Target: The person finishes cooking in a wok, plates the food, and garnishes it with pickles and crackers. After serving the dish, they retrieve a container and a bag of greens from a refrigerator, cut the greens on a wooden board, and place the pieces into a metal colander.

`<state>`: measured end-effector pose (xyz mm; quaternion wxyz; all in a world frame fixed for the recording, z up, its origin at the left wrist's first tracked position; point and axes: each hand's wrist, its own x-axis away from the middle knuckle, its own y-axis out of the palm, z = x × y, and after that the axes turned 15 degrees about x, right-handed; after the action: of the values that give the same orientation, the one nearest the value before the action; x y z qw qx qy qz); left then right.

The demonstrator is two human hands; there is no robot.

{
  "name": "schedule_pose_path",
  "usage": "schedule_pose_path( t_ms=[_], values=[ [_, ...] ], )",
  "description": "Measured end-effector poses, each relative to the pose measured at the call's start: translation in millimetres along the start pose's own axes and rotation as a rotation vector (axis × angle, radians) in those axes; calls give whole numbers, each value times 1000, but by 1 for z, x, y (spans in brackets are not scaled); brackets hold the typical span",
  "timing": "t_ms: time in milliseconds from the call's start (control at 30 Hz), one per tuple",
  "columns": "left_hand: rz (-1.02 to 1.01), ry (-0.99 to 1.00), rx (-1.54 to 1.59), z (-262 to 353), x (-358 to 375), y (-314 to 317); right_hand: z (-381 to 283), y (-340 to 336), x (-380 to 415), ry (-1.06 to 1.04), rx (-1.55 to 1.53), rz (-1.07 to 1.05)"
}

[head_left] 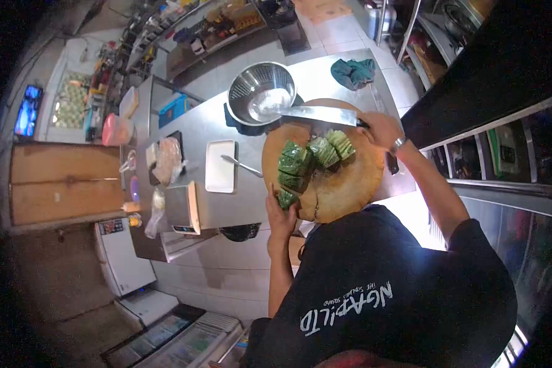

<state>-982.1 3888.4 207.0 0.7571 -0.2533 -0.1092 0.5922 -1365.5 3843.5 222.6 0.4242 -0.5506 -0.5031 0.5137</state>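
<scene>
My right hand (380,130) is closed round the dark handle of a large kitchen knife (325,115). The broad blade points left, above the far part of a round wooden chopping board (356,187), and its tip overlaps the colander in view. Cut bundles of leafy greens (293,161) lie on the board in a row, with paler cut pieces (331,149) to their right. At the board's near left edge my left hand (280,214) has its fingers around a small end piece of leafy greens (286,197). Its fingertips are partly hidden.
A perforated metal colander (260,92) stands behind the board on the steel table (196,122). To the left are a white tray (219,178) with a metal utensil (242,165) across its edge, and a kitchen scale (184,208). A green cloth (352,73) lies at the far right.
</scene>
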Motion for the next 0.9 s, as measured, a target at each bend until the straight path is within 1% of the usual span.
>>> schedule_pose_path(
  t_ms=[67, 100, 167, 200, 267, 300, 367, 400, 433, 467, 500, 533, 567, 600, 633, 667, 700, 733, 767, 800, 833, 867, 900],
  values=[
    [-17, -13, 37, -4, 2, -4, 5, 22, -20, -57, 8, 96],
    [-19, -9, 28, -5, 4, -6, 5, 23, -25, -54, 0, 102],
    [4, -79, 91, -8, 8, -11, 2, 26, -36, -70, -66, 115],
    [9, -74, 81, -10, 9, -11, 3, 34, -39, -73, -74, 124],
    [72, -156, 321, -16, 13, -10, 14, 57, -40, -73, -90, 109],
    [84, -155, 316, -21, 17, -11, 14, 56, -41, -84, -95, 114],
    [155, -333, 787, -29, 26, -10, 11, 46, -40, -107, -123, 83],
    [173, -334, 785, -22, 28, -11, 9, 39, -42, -129, -133, 55],
    [246, -403, 1052, -15, 31, -12, 5, 33, -49, -146, -136, 54],
    [320, -461, 1322, -9, 31, -13, 1, 27, -60, -122, -89, 4],
    [342, -455, 1322, -7, 33, -14, -5, 19, -70, -99, -42, -47],
    [341, -410, 1437, -6, 35, -15, -21, 2, -84, -88, -107, 6],
    [337, -362, 1551, -4, 36, -16, -35, 1, -101, -104, -110, 2],
    [358, -361, 1552, -4, 38, -18, -47, 4, -120, -156, -170, 81],
    [329, -341, 1564, -3, 39, -21, -58, 7, -139, -213, -229, 157],
    [304, -318, 1576, -2, 39, -24, -69, 18, -158, -237, -173, 116],
    [336, -312, 1578, 3, 41, -26, -80, 28, -174, -264, -118, 75],
    [367, -290, 1592, 10, 44, -29, -90, 35, -187, -265, -67, -14],
    [395, -262, 1605, 17, 46, -32, -96, 42, -200, -295, -71, -17],
    [409, -252, 1718, 23, 50, -37, -98, 56, -214, -352, 22, -74],
    [447, -239, 1715, 29, 56, -39, -101, 68, -227, -411, 116, -127],
    [482, -209, 1681, 34, 62, -41, -102, 77, -241, -445, 114, -126],
    [516, -184, 1648, 37, 69, -41, -101, 86, -254, -371, 68, -198]
  ],
)
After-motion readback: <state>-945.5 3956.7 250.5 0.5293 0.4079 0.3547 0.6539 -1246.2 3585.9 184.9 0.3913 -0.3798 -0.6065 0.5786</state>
